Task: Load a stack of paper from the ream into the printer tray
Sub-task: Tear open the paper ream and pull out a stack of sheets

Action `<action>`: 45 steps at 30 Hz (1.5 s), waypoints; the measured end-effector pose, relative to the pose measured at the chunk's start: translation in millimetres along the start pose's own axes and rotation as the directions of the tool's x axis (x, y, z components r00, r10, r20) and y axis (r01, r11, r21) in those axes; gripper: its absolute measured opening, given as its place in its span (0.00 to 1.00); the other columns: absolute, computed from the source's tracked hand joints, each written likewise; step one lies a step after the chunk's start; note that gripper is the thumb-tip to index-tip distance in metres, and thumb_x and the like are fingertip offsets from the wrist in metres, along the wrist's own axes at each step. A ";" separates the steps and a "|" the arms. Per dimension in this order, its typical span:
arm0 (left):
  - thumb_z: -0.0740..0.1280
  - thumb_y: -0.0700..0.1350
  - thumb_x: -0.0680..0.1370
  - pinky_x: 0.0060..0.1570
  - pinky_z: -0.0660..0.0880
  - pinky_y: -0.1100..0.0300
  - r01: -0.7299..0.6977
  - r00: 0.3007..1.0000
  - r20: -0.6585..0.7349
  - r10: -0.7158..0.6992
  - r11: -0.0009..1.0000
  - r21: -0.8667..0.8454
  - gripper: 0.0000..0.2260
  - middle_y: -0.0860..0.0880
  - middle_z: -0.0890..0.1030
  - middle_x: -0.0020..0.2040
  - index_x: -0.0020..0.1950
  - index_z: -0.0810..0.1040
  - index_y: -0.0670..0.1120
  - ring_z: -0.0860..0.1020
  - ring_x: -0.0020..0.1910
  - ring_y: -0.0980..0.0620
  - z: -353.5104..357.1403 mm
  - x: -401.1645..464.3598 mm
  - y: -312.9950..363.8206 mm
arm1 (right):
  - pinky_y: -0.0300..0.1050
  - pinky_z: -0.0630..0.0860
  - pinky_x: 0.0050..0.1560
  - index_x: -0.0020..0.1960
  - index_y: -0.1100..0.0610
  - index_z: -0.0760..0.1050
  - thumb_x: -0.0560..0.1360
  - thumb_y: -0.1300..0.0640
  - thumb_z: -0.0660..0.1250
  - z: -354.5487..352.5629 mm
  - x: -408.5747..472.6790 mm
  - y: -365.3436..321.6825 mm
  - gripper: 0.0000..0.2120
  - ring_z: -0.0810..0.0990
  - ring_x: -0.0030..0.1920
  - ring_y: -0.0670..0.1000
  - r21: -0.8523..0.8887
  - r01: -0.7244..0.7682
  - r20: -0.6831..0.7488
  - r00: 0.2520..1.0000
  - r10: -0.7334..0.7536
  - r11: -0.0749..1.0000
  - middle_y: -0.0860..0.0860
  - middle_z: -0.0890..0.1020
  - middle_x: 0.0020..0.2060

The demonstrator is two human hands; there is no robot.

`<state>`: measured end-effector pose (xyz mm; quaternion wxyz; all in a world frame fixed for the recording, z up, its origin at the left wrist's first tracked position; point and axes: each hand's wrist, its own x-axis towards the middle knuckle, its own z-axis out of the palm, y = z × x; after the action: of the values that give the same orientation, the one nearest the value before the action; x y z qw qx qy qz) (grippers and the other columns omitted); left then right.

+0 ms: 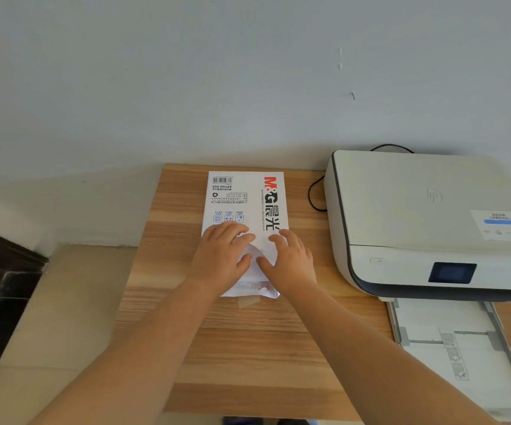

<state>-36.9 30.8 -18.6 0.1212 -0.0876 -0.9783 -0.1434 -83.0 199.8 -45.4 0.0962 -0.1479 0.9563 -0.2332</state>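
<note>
Your left hand and right hand lie flat and close together, fingers spread, on the near end of the white wrapped paper ream with red and black lettering, apparently working its crumpled wrapper open. The ream lies lengthwise on the wood-grain worktop, left of the white flatbed printer, whose pale plastic tray stands pulled out and empty. Whether you grip the wrapper cannot be told; the tray's right edge is cut off.

Soft even daylight, faint shadows, wide-angle bending at slightly blurred edges.
</note>
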 end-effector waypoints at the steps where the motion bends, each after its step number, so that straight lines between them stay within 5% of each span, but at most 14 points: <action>1: 0.69 0.46 0.73 0.57 0.71 0.52 -0.003 0.999 -0.039 0.003 1.000 -0.008 0.14 0.49 0.79 0.55 0.57 0.78 0.47 0.74 0.58 0.48 -0.5 -9.6 2.3 | 0.53 0.60 0.70 0.70 0.51 0.67 0.75 0.42 0.64 -0.8 0.3 -0.2 0.26 0.62 0.73 0.52 0.003 -0.001 0.002 1.000 0.001 1.000 0.50 0.65 0.73; 10: 0.77 0.48 0.66 0.43 0.80 0.55 0.184 0.950 0.234 -0.206 0.976 0.112 0.16 0.49 0.83 0.49 0.51 0.82 0.45 0.82 0.48 0.49 25.0 -70.1 -4.3 | 0.52 0.59 0.70 0.70 0.51 0.67 0.75 0.42 0.63 -4.9 2.3 -1.0 0.26 0.64 0.71 0.51 -0.019 -0.010 0.038 0.999 0.011 1.000 0.49 0.66 0.71; 17: 0.80 0.50 0.59 0.39 0.79 0.59 0.080 0.937 0.315 -0.152 0.970 0.231 0.17 0.49 0.83 0.42 0.43 0.83 0.45 0.82 0.41 0.50 36.4 -37.9 -4.3 | 0.51 0.59 0.69 0.70 0.50 0.67 0.75 0.42 0.63 -5.9 4.2 -0.1 0.26 0.65 0.70 0.51 -0.018 -0.010 0.040 0.999 0.011 1.000 0.48 0.67 0.70; 20: 0.77 0.50 0.65 0.48 0.78 0.56 0.092 0.915 0.359 -0.186 0.960 0.264 0.16 0.48 0.82 0.47 0.49 0.82 0.46 0.81 0.46 0.48 41.4 -27.6 -0.9 | 0.51 0.58 0.69 0.69 0.50 0.67 0.74 0.42 0.64 -6.6 5.9 0.6 0.26 0.65 0.70 0.51 -0.025 0.000 0.034 0.999 0.001 1.000 0.48 0.67 0.70; 23: 0.63 0.49 0.78 0.63 0.67 0.51 0.078 0.894 0.400 -0.202 0.949 0.306 0.13 0.46 0.76 0.59 0.60 0.76 0.45 0.75 0.58 0.46 49.6 -22.8 -2.3 | 0.52 0.58 0.69 0.69 0.50 0.68 0.74 0.42 0.64 -6.4 7.4 2.1 0.26 0.66 0.70 0.51 -0.028 0.002 0.029 1.000 -0.002 1.000 0.48 0.68 0.70; 31: 0.59 0.49 0.80 0.70 0.58 0.50 0.008 0.873 0.455 -0.175 0.939 0.345 0.12 0.48 0.76 0.59 0.60 0.77 0.48 0.76 0.55 0.47 48.2 -18.5 -10.9 | 0.52 0.57 0.70 0.70 0.49 0.67 0.74 0.42 0.64 -4.7 10.3 1.3 0.26 0.66 0.70 0.51 -0.031 0.000 0.034 0.999 0.001 1.000 0.48 0.68 0.70; 36: 0.72 0.48 0.72 0.52 0.74 0.55 0.008 0.872 0.467 -0.147 0.958 0.287 0.04 0.49 0.82 0.46 0.45 0.84 0.50 0.81 0.40 0.48 43.6 -19.0 -14.6 | 0.52 0.59 0.70 0.69 0.49 0.67 0.74 0.42 0.65 -3.5 10.1 0.5 0.26 0.67 0.69 0.50 -0.009 -0.015 0.038 0.999 0.015 1.000 0.47 0.68 0.69; 40: 0.62 0.44 0.79 0.44 0.72 0.53 -0.013 0.868 0.481 -0.127 0.961 0.277 0.10 0.46 0.78 0.54 0.56 0.80 0.45 0.78 0.49 0.44 41.0 -17.0 -13.0 | 0.51 0.59 0.69 0.69 0.50 0.67 0.74 0.43 0.65 -5.2 7.6 0.6 0.26 0.67 0.69 0.50 0.010 -0.014 0.044 0.999 0.013 1.000 0.47 0.68 0.69; 45: 0.64 0.37 0.75 0.39 0.71 0.52 -0.029 0.846 0.516 -0.134 0.955 0.294 0.13 0.44 0.76 0.55 0.59 0.75 0.44 0.76 0.53 0.44 37.7 -17.2 -8.3 | 0.52 0.59 0.69 0.70 0.50 0.67 0.75 0.43 0.65 -6.8 4.2 0.8 0.26 0.67 0.69 0.50 0.016 -0.001 0.055 0.999 0.000 1.000 0.48 0.69 0.68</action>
<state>-30.2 32.0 -60.3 -0.1458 -0.0779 -0.9858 0.0285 -88.9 202.0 -40.4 0.1235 -0.1534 0.9514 -0.2369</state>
